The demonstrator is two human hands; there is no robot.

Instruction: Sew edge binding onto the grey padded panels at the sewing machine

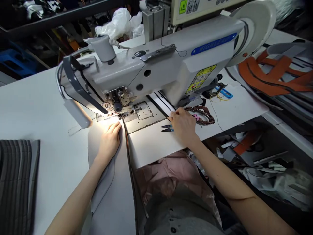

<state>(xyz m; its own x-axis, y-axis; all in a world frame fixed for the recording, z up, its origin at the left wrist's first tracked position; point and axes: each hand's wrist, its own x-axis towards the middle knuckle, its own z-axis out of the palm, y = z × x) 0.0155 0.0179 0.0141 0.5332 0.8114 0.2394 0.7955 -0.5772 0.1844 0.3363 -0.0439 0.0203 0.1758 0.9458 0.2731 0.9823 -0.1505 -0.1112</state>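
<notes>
A large grey fabric panel [114,189] with dark edging lies with its far end at the needle area of the sewing machine [163,65]. My left hand [110,140] rests flat on that panel under the lamp's glow, fingertips just short of the presser foot [119,116]. Over on the right, my right hand [183,125] has its fingers curled at the near end of a white strip with black lines [160,100], which runs under the machine arm. Dark thread snips [167,128] poke out from beneath that hand; their handles are mostly hidden.
Beside the right hand lies a brown braided loop [207,118] with a pink ornament. Farther right are a blue plastic piece [224,92] and stacked orange and grey pieces [276,75]. Quilted dark grey pieces [17,182] lie left. The lamp [78,113] hangs near the needle.
</notes>
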